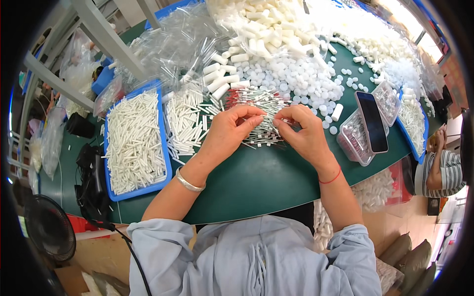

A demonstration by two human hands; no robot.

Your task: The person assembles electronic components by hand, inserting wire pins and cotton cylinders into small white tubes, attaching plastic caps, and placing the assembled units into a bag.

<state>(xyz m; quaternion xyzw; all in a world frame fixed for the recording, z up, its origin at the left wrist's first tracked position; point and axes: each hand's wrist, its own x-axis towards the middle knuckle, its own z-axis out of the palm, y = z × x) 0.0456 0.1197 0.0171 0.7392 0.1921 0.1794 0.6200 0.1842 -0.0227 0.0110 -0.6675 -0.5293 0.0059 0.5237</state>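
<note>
My left hand (229,129) and my right hand (304,133) meet over a pile of thin rods (265,133) with white pieces and red ends. Thumb and fingertips are pinched together on both hands, close to each other at the pile's middle. Whatever sits between the fingertips is too small to make out. Beside my left hand lies a heap of short white tubes (183,123). Just beyond the rods spread translucent white round caps (301,81) and thicker white cylinders (217,79).
A blue tray (170,167) of thin white tubes stands at left. To the right, a phone (373,123) leans on clear plastic boxes (351,143), with another blue tray (419,150) beyond. Clear bags (168,44) lie at the back. A fan (49,227) stands lower left; another person (437,170) is far right.
</note>
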